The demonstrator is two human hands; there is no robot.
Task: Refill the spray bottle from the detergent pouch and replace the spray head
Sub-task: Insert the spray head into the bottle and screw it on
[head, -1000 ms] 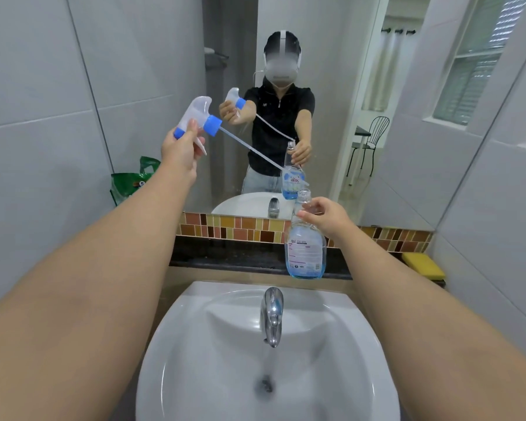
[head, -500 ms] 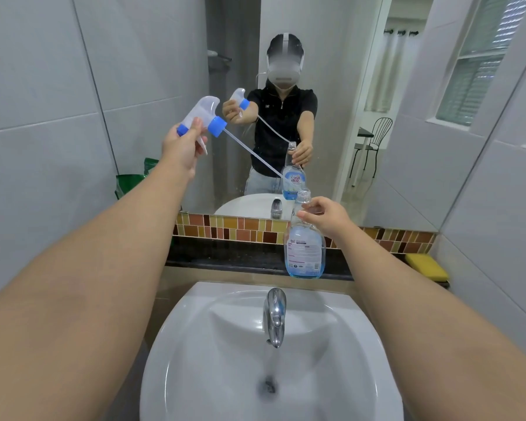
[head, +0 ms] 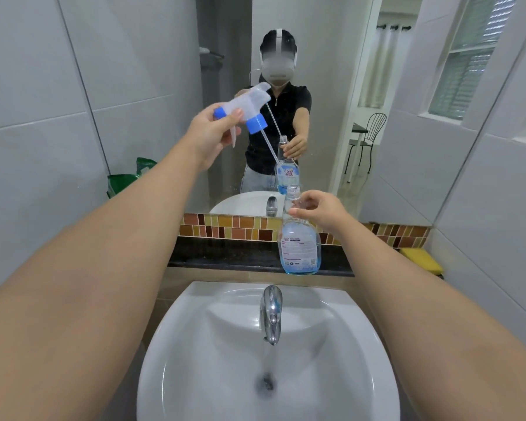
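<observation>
Left hand (head: 208, 138) raised, gripping spray head (head: 246, 108)

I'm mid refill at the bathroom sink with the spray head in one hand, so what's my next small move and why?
Probably set the spray head aside. The left hand holds it up with its dip tube fully clear of the bottle, and the right hand steadies the spray bottle by its open neck on the dark ledge. Only a little blue liquid sits at the bottom, so the left hand is needed for pouring.
</observation>
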